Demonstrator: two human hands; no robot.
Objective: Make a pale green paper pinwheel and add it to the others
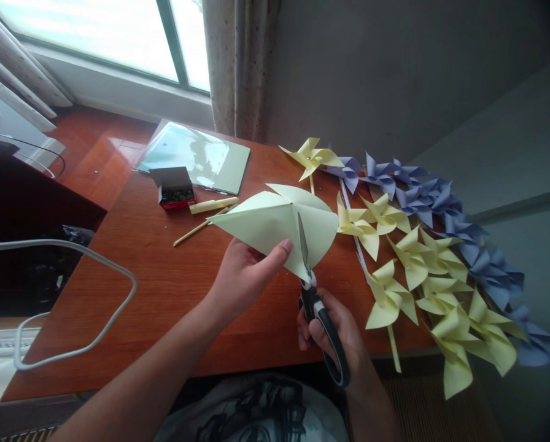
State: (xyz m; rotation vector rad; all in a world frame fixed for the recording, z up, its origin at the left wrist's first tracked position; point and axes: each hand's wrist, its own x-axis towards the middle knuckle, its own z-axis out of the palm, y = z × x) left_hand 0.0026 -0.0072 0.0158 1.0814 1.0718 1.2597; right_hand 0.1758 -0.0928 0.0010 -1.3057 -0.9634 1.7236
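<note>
Pale green-yellow paper [275, 218] is pinched in my left hand [245, 270], the thumb lying on top near its lower edge. Slits run from the paper's edges toward a small dark mark at its middle. My right hand [334, 325] grips black-and-grey scissors [314, 301] by the handles. The blades point away from me and lie over the paper's right part, along a line toward the middle. My left fingers are mostly hidden under the sheet. The paper is held above the wooden table [164, 319].
Several yellow pinwheels [388, 294] and purple pinwheels [491, 273] lie along the right side. Beyond my left hand are an open small box [174, 193] with dark bits, a rolled paper stick [213, 204], a thin stick [192, 233] and a glossy sheet pack [196, 156]. A white cable [118, 307] loops at left.
</note>
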